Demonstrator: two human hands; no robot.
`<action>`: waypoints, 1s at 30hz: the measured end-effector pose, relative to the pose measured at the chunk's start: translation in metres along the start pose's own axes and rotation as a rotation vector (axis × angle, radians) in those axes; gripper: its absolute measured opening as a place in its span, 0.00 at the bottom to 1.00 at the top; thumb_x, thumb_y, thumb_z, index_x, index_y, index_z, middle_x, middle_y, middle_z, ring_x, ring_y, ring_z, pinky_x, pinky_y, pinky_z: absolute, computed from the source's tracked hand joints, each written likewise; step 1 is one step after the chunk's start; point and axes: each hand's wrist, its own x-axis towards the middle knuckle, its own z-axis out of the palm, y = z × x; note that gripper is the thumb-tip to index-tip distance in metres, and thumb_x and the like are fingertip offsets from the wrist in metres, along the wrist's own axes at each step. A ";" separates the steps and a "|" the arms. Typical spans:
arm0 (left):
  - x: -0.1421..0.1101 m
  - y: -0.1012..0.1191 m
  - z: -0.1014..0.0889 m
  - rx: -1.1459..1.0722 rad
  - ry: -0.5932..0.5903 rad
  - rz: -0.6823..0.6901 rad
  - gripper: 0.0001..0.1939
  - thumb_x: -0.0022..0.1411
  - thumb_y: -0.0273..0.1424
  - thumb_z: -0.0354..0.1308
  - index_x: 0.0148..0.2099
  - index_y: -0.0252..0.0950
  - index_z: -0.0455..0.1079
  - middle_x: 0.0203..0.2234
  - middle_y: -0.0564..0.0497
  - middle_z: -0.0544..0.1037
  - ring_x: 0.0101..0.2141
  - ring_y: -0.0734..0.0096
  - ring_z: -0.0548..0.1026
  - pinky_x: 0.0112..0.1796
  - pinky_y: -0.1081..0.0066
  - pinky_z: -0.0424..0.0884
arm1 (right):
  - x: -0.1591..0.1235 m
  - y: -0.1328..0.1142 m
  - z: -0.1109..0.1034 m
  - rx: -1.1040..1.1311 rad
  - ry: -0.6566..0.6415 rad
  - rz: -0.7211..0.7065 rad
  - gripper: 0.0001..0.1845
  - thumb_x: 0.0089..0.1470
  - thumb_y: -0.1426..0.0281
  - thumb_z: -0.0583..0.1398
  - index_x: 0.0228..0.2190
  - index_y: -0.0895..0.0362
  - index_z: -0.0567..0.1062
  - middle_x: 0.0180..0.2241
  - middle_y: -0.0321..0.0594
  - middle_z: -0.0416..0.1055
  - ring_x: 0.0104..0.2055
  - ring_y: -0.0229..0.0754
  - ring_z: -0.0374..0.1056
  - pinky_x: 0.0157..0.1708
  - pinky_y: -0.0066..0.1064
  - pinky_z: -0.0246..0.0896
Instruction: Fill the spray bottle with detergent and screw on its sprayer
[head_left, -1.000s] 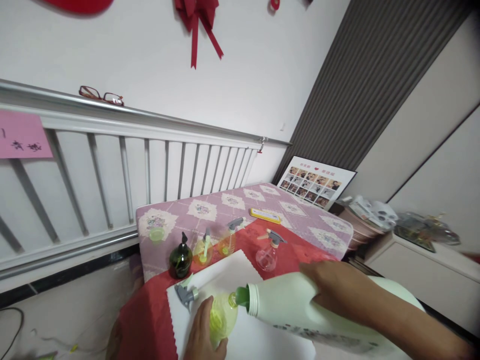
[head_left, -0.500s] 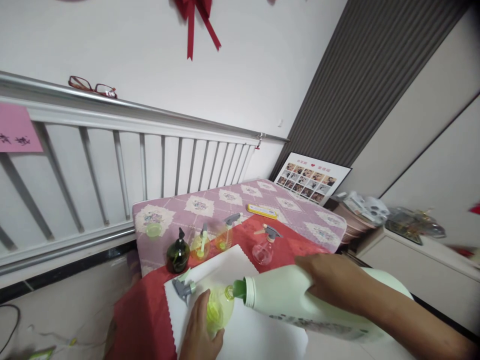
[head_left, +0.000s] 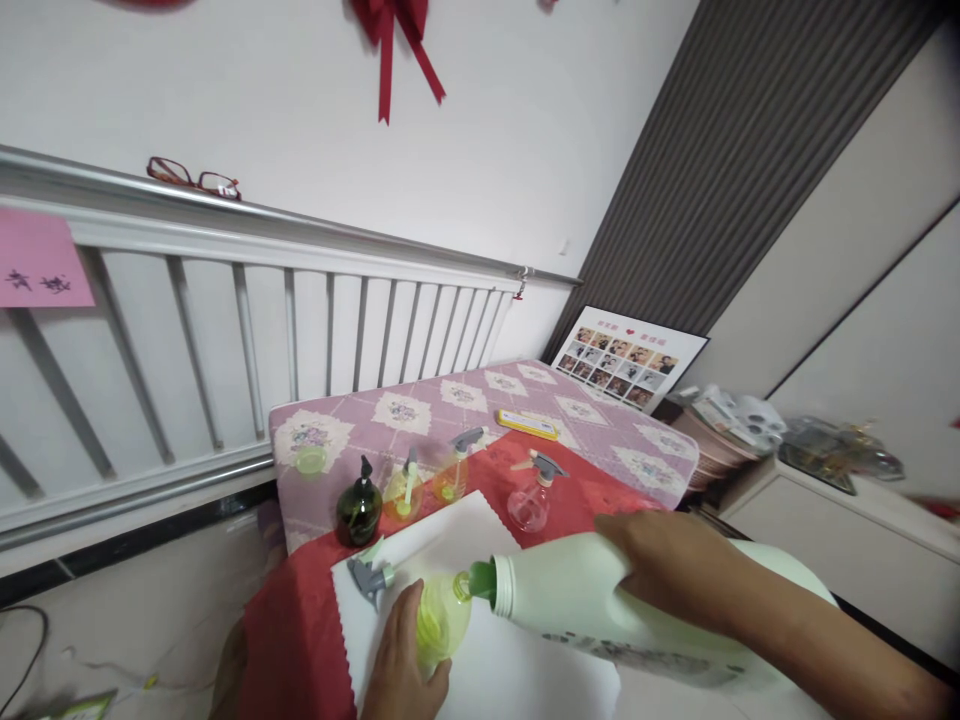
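Note:
My right hand [head_left: 675, 575] grips a large white jug [head_left: 592, 615] tilted on its side, with its green spout [head_left: 480, 580] against the mouth of a small yellow-green bottle [head_left: 442, 620]. My left hand [head_left: 401, 665] is wrapped round that small bottle, which stands on a white cloth [head_left: 450, 545]. A grey spray-trigger cap [head_left: 369, 575] lies loose on the cloth just left of the bottle.
Further back stand a dark green pump bottle [head_left: 358, 510], two yellow-orange spray bottles [head_left: 405, 492], a clear pink spray bottle [head_left: 531, 500] and a small green cup [head_left: 310, 459], on a red cloth [head_left: 285, 630] over the pink patterned table [head_left: 450, 400]. A white radiator [head_left: 225, 340] is behind.
The view shifted slightly. The jug stays tilted at the small bottle's mouth and both hands keep their hold.

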 end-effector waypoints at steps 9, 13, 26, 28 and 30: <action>-0.001 0.000 0.004 0.003 0.022 0.000 0.41 0.45 0.24 0.53 0.65 0.31 0.53 0.63 0.38 0.64 0.64 0.54 0.61 0.64 0.57 0.60 | 0.001 -0.001 -0.003 0.013 -0.014 0.011 0.15 0.37 0.76 0.54 0.30 0.54 0.74 0.32 0.47 0.80 0.34 0.55 0.75 0.24 0.32 0.38; 0.002 -0.006 0.001 -0.002 -0.082 -0.037 0.42 0.46 0.25 0.54 0.66 0.30 0.51 0.65 0.38 0.61 0.65 0.53 0.59 0.64 0.57 0.59 | 0.001 0.001 0.002 0.013 0.002 0.004 0.15 0.38 0.76 0.54 0.30 0.54 0.74 0.32 0.47 0.80 0.34 0.55 0.75 0.24 0.32 0.37; -0.002 0.003 0.001 0.029 -0.003 -0.020 0.42 0.46 0.25 0.52 0.66 0.31 0.50 0.64 0.39 0.63 0.65 0.57 0.60 0.64 0.60 0.59 | 0.002 -0.001 0.000 0.011 -0.005 0.005 0.17 0.37 0.77 0.54 0.31 0.54 0.75 0.33 0.47 0.80 0.35 0.56 0.76 0.24 0.32 0.38; -0.001 0.001 0.001 0.033 -0.024 -0.028 0.42 0.46 0.26 0.53 0.66 0.31 0.51 0.64 0.39 0.62 0.65 0.57 0.59 0.64 0.59 0.59 | 0.002 -0.001 -0.001 0.014 -0.017 0.010 0.16 0.38 0.77 0.54 0.31 0.55 0.75 0.33 0.48 0.80 0.36 0.56 0.76 0.25 0.32 0.38; 0.001 -0.002 -0.001 0.017 -0.074 -0.036 0.42 0.46 0.27 0.54 0.66 0.31 0.52 0.65 0.39 0.61 0.65 0.55 0.59 0.64 0.59 0.60 | 0.001 -0.001 -0.001 0.013 -0.027 0.017 0.16 0.38 0.77 0.54 0.32 0.55 0.75 0.34 0.48 0.80 0.37 0.57 0.76 0.25 0.32 0.38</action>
